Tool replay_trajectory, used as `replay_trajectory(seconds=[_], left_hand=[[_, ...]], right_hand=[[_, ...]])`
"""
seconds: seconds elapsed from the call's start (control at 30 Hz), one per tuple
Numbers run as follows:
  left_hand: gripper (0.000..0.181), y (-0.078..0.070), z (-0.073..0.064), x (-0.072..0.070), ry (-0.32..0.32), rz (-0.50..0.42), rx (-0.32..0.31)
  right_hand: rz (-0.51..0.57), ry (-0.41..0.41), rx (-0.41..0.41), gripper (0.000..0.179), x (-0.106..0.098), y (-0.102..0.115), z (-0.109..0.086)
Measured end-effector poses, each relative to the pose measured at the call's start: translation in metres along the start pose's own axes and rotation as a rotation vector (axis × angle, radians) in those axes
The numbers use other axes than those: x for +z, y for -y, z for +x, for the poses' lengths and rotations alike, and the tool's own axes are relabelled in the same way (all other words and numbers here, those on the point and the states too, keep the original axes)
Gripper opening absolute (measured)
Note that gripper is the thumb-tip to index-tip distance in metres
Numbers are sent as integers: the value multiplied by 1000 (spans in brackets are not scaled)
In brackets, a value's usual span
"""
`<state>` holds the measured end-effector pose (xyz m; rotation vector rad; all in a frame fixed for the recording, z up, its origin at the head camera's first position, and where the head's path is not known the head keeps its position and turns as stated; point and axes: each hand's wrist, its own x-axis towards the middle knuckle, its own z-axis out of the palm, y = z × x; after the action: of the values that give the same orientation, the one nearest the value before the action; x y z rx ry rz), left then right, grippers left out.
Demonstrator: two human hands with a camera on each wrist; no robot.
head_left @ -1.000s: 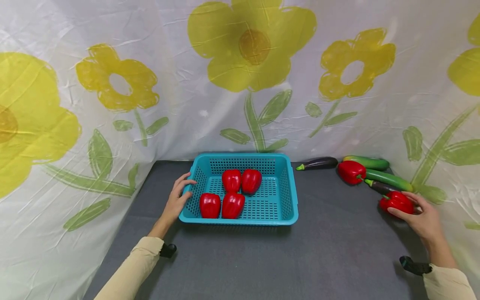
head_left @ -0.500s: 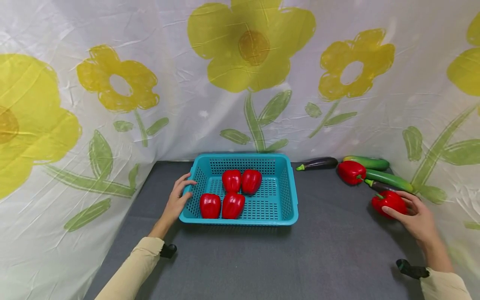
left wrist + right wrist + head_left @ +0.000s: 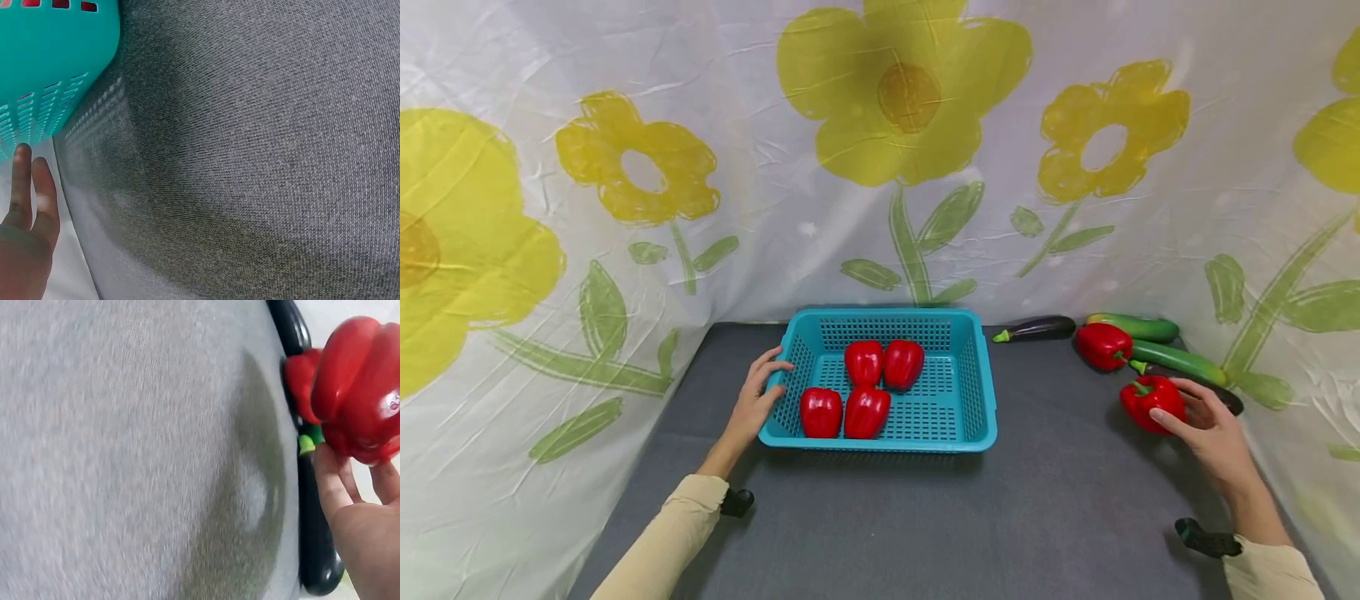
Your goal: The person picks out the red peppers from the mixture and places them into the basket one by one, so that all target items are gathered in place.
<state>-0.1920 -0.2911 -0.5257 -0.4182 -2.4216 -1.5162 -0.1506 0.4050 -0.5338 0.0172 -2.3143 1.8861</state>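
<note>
My right hand (image 3: 1213, 433) grips a red bell pepper (image 3: 1152, 404) between thumb and fingers at the right of the head view, its green stem facing left. In the right wrist view this pepper (image 3: 359, 387) is up off the cloth, its shadow lying apart from it. My left hand (image 3: 758, 396) rests at the left rim of a turquoise perforated basket (image 3: 880, 444), with loosely extended fingers. Two fairly straight fingers (image 3: 42, 194) show beside the basket's wall in the left wrist view. Inside the basket lie several red bell peppers (image 3: 867, 412).
Behind the held pepper lie another red bell pepper (image 3: 1102, 346), a cucumber (image 3: 1178, 358), a second green one (image 3: 1133, 326) and an eggplant (image 3: 1228, 400). One more eggplant (image 3: 1036, 327) lies right of the basket. A flowered sheet (image 3: 760, 208) borders the dark grey tabletop (image 3: 880, 517).
My right hand has moved left with the bell pepper in its grip, uncovering more of the eggplant behind it. The left hand and the basket have stayed in place.
</note>
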Motion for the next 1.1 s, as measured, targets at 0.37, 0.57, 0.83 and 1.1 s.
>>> replay_trajectory(seconds=[0.37,0.57,0.83,1.1], left_hand=[[33,2,0,-1,7,-3,2],[33,1,0,0,6,-12,9],[33,2,0,0,4,-6,6],[32,-19,0,-1,9,-9,-3]], right_hand=[[319,132,1,61,21,11,2],[360,232,-9,61,32,16,2],[331,251,-26,61,50,21,2],[240,247,-10,72,67,28,2]])
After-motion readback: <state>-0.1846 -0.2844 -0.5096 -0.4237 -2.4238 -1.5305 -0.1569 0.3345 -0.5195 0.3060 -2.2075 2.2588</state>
